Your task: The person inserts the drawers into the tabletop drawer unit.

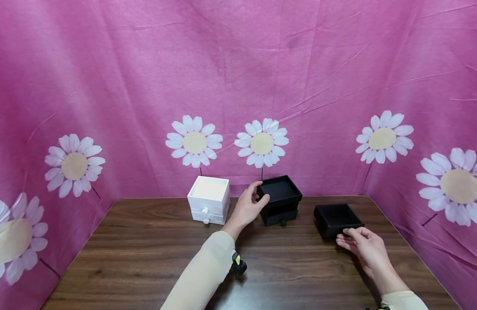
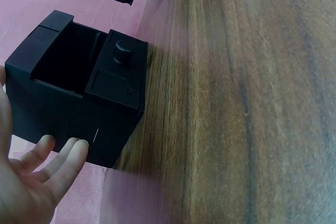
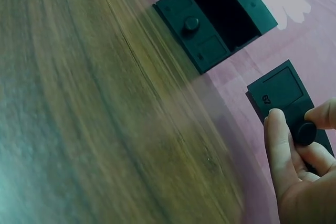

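A small black drawer cabinet (image 1: 281, 202) stands at the back of the table, its upper slot gaping above a lower drawer with a round knob (image 2: 124, 52). My left hand (image 1: 248, 206) rests against the cabinet's left side, with fairly straight fingers (image 2: 68, 163) touching the wall. To the right, my right hand (image 1: 365, 249) holds a loose black drawer (image 1: 320, 221) by its front. In the right wrist view, thumb and fingers pinch around the round knob (image 3: 304, 132) on that drawer's front. The drawer's inside looks dark.
Left of the black cabinet stands a white drawer cabinet (image 1: 208, 189) with two knobs. Everything stands on a brown wooden table (image 1: 285, 267). A pink cloth (image 1: 238, 64) with white flowers encloses the table's back and sides.
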A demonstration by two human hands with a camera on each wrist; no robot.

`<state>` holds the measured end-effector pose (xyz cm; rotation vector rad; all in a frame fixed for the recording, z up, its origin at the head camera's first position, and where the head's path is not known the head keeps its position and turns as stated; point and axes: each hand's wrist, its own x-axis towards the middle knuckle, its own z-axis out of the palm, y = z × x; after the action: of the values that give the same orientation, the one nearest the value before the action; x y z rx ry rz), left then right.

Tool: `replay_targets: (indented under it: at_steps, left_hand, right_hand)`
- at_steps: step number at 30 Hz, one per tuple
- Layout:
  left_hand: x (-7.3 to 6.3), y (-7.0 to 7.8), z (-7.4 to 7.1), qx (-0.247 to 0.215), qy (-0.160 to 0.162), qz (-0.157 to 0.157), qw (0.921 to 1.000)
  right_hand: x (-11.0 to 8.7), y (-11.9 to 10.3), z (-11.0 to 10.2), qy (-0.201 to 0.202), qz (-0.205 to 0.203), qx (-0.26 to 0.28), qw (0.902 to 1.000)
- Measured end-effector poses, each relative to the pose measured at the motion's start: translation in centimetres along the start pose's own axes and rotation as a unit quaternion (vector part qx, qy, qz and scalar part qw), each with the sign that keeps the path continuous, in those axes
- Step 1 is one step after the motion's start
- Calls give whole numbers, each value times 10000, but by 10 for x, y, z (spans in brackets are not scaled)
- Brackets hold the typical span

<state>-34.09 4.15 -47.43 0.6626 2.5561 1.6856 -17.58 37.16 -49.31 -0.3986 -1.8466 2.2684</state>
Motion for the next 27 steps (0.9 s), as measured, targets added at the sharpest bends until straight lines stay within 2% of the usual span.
replay_targets:
  at_steps: [6, 19, 27]
  left_hand:
    - [0, -1, 0, -10, -8, 4, 10000]
    - [1, -1, 0, 14, 0, 2, 10000]
    - [0, 0, 0, 15, 15, -8, 10000]
  right_hand:
    - [-4, 0, 6, -30, -152, 212, 9997]
    - [-12, 0, 25, -118, -361, 308, 9988]
    - [-18, -1, 40, -132, -376, 124, 9991]
